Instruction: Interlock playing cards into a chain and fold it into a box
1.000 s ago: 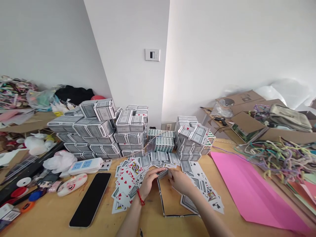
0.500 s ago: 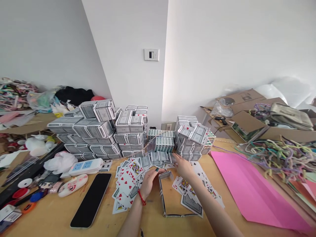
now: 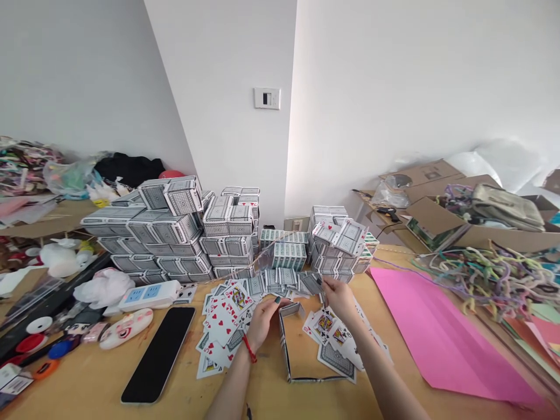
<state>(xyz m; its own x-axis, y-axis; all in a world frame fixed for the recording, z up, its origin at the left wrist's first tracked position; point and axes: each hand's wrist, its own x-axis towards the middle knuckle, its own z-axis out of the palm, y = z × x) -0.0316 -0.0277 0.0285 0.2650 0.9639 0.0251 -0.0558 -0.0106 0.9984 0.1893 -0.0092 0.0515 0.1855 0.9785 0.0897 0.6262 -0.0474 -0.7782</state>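
On the table in front of me stands an open frame of folded playing cards, its left, far and near sides visible. My left hand, with a red cord at the wrist, is closed at the frame's far left corner; its thumb is partly hidden. Beyond the frame, my right hand pinches a grey-backed playing card at the right end of a row of folded cards. Face-up cards lie fanned beneath my right wrist. Another spread of loose cards lies left of my left hand.
Stacked card-built blocks rise at the back left, with a smaller stack back right. A black phone and a power strip lie left. Pink paper and tangled fuzzy strands occupy the right.
My right hand has left the frame's far side, moved right and back to the card row, and now pinches a card there. My left hand stays by the corner.
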